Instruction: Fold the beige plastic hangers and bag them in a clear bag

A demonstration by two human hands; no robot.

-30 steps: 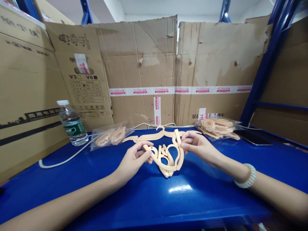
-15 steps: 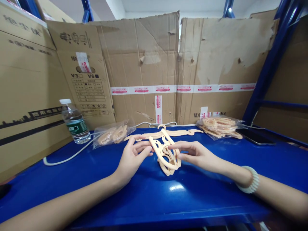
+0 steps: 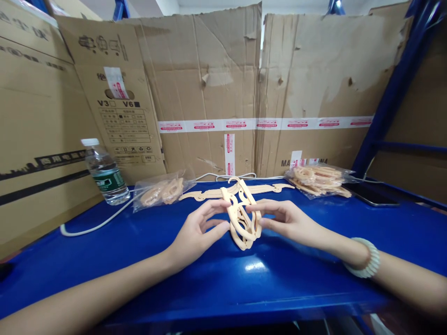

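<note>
A cream plastic folding hanger [image 3: 236, 228], its arms folded into a narrow loop, is held up in front of me over the blue tabletop. My left hand [image 3: 200, 232] grips its left side, with the fingertips and thumb against the edge. On the opposite side, my right hand [image 3: 291, 222] pinches the frame between thumb and fingers; a pale beaded bracelet is on that wrist. Just behind lies another cream hanger [image 3: 209, 191], spread out flat with its hook pointing away, and the held one partly covers its middle.
A clear bag of folded hangers [image 3: 162, 191] lies at the back left, beside a water bottle [image 3: 109, 179]. Another bag of hangers [image 3: 319, 179] and a black phone [image 3: 372, 194] are at the back right. White cable [image 3: 101, 225] runs along the left; cardboard [image 3: 209, 93] walls the back.
My left fingers have moved right and now press on the folding hanger's left edge. The hanger has turned slightly and its two sides look closer together. The view has tilted down a little.
</note>
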